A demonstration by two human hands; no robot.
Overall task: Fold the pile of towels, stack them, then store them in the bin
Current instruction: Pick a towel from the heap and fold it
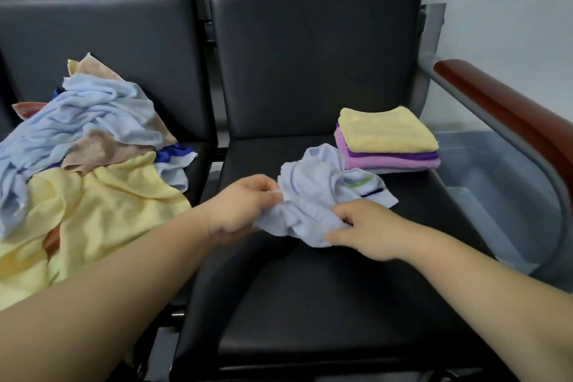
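A crumpled light blue towel with green and dark stripes lies on the right black seat. My left hand pinches its left edge. My right hand grips its near right edge. Behind the towel, at the seat's back right, sits a folded stack: a yellow towel on top, purple and pink ones under it. On the left seat lies an unfolded pile of light blue, yellow, tan and dark blue towels. A grey bin stands on the floor to the right of the chair.
A wooden armrest on a grey metal frame runs along the right side, above the bin. Black backrests rise behind both seats. A narrow gap separates the two seats.
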